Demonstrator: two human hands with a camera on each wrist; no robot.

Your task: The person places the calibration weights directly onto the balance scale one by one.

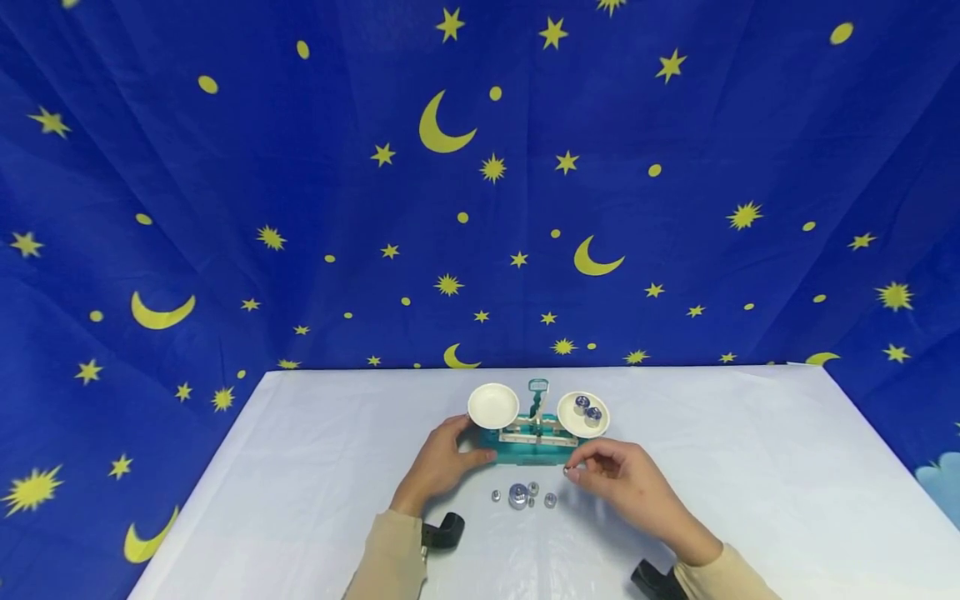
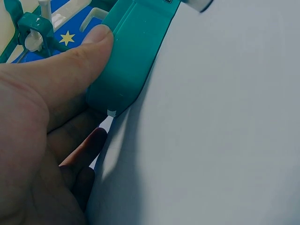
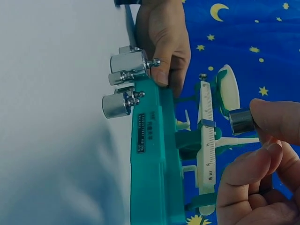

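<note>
The left hand, thumb on the near face and fingers curled around the end, gripped the teal balance scale standing between both hands, while the right hand, angled inward, pinched a cylindrical metal weight near the loose weights between them.

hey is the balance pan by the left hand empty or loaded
Empty. The head view shows only bare white surface in the left pan; two metal weights sit in the right pan.
</note>
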